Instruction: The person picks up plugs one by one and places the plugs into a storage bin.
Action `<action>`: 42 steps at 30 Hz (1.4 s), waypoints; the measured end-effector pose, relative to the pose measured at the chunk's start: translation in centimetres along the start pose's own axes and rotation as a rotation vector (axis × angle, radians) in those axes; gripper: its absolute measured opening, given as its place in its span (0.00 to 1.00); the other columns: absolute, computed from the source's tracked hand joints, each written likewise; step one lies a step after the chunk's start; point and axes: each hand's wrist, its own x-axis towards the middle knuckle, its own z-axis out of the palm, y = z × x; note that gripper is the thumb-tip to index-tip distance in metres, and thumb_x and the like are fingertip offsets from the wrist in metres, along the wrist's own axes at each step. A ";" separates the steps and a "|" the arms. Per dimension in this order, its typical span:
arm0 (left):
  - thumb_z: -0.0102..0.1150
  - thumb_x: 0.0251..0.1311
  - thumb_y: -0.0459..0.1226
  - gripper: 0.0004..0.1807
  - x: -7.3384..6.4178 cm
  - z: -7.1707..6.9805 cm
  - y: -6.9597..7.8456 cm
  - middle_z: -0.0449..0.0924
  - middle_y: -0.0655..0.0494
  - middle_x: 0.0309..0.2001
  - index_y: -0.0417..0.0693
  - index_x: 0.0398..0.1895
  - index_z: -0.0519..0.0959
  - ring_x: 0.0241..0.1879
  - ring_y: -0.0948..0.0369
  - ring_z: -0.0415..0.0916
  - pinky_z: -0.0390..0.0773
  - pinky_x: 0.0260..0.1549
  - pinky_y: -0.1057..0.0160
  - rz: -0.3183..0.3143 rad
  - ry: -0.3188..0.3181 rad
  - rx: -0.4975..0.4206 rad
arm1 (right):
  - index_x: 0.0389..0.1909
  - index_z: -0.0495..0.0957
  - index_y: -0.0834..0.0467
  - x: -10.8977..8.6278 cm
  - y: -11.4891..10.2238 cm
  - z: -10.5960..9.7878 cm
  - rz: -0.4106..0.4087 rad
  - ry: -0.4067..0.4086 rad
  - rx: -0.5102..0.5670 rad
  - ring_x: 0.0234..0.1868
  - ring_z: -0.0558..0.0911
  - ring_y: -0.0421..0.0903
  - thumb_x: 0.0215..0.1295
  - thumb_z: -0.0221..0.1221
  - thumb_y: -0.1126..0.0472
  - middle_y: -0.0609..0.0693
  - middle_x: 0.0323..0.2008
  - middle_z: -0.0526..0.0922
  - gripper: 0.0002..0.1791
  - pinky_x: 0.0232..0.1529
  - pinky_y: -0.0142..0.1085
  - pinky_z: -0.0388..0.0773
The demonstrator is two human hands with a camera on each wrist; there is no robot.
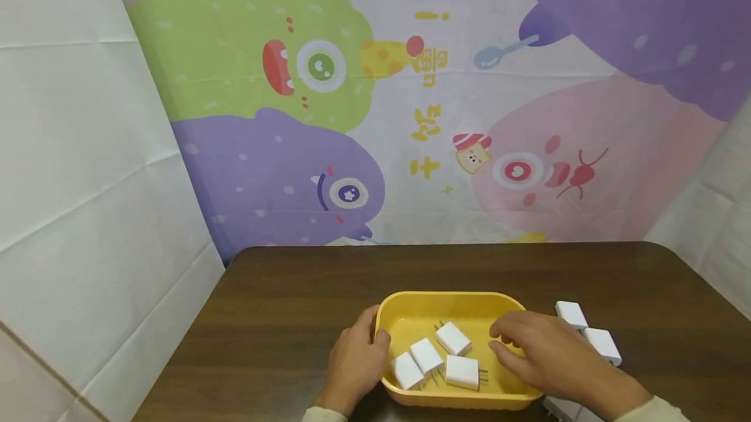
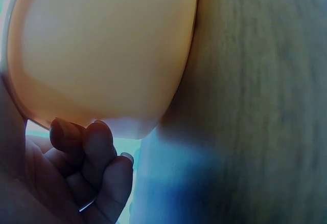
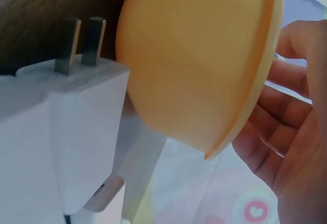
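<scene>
A yellow plastic tub [image 1: 440, 295] stands on the table, with several white charger plugs [image 1: 462, 372] lying inside it, their metal prongs showing on some. My left hand [image 1: 356, 360] grips the tub's left side, thumb at the rim and fingers against the outer wall. In the left wrist view, the fingers [image 2: 99, 144] curl at the tub's wall [image 2: 107, 50]. Over the tub's right end is my right hand [image 1: 548, 353], thumb and forefinger apart with nothing seen between them. The right wrist view has its fingers [image 3: 283, 106] loosely bent beyond the rim.
More white charger plugs [image 1: 602, 346] lie on the table right of the tub, some partly under the right forearm. One plug [image 3: 87, 132] stands prongs up in the right wrist view. The dark wooden table [image 1: 293, 304] meets a cartoon-printed cloth [image 1: 411, 213] behind.
</scene>
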 end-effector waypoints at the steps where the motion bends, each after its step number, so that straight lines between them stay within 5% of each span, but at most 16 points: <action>1: 0.54 0.63 0.41 0.24 0.0 0.0 0.0 0.82 0.59 0.36 0.51 0.64 0.76 0.33 0.59 0.75 0.75 0.37 0.48 0.000 -0.001 0.000 | 0.36 0.83 0.44 -0.1 0.0 -0.1 0.022 -0.006 0.000 0.29 0.72 0.29 0.62 0.66 0.50 0.29 0.30 0.75 0.05 0.30 0.34 0.75; 6: 0.53 0.64 0.41 0.24 0.0 0.0 0.1 0.83 0.58 0.36 0.51 0.64 0.76 0.34 0.59 0.76 0.75 0.37 0.48 0.004 -0.002 0.006 | 0.36 0.84 0.44 -0.5 0.4 -0.2 0.084 0.040 0.002 0.32 0.75 0.31 0.60 0.68 0.52 0.30 0.32 0.78 0.05 0.36 0.36 0.79; 13: 0.53 0.64 0.42 0.25 0.0 -0.1 0.3 0.83 0.58 0.39 0.52 0.65 0.76 0.36 0.58 0.77 0.75 0.40 0.47 -0.005 -0.011 0.005 | 0.35 0.83 0.44 -1.4 1.0 -0.2 0.002 0.238 -0.036 0.33 0.75 0.31 0.54 0.72 0.56 0.32 0.35 0.78 0.09 0.33 0.36 0.79; 24: 0.53 0.64 0.41 0.24 0.0 -0.1 0.3 0.84 0.57 0.38 0.51 0.64 0.77 0.35 0.58 0.78 0.75 0.38 0.47 0.009 -0.002 0.004 | 0.37 0.82 0.43 -2.7 2.0 -1.1 0.083 0.227 -0.036 0.35 0.77 0.34 0.56 0.71 0.57 0.30 0.36 0.76 0.10 0.37 0.40 0.80; 34: 0.53 0.64 0.41 0.23 -0.1 0.0 0.0 0.83 0.58 0.36 0.52 0.63 0.77 0.34 0.58 0.77 0.75 0.37 0.48 0.011 0.009 -0.001 | 0.39 0.82 0.39 -4.2 3.4 -1.4 0.238 0.139 0.019 0.38 0.79 0.35 0.63 0.68 0.52 0.28 0.35 0.77 0.06 0.41 0.46 0.81; 42: 0.52 0.64 0.42 0.24 -0.1 -0.1 0.0 0.83 0.59 0.35 0.53 0.64 0.76 0.33 0.60 0.76 0.75 0.37 0.48 -0.001 -0.007 -0.011 | 0.39 0.83 0.42 -5.3 4.7 -0.9 0.228 0.182 -0.010 0.37 0.81 0.37 0.59 0.70 0.55 0.32 0.38 0.79 0.09 0.36 0.43 0.81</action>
